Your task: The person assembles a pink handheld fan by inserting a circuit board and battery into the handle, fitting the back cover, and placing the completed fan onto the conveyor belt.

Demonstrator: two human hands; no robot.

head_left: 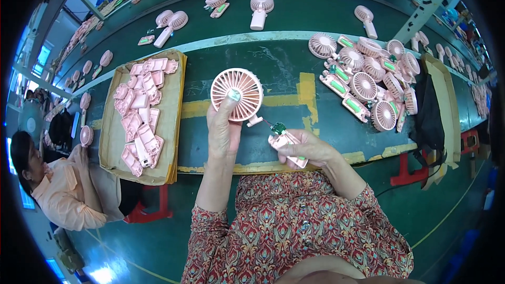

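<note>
Left hand (pixel 223 128) pinching pink fan head (pixel 237 95), thumb on hub; right hand (pixel 305 150) clamped round pink handle shell (pixel 286 144), green board at top; thin wires bridging between hands — keep slack, align stem to socket, no tugging

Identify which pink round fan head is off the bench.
The pink round fan head held up in the left hand; the others lie heaped on the green bench at right.

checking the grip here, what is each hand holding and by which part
Left hand holds the pink fan head by its lower rim, thumb on the grille. Right hand grips the pink handle half around its middle.
</note>
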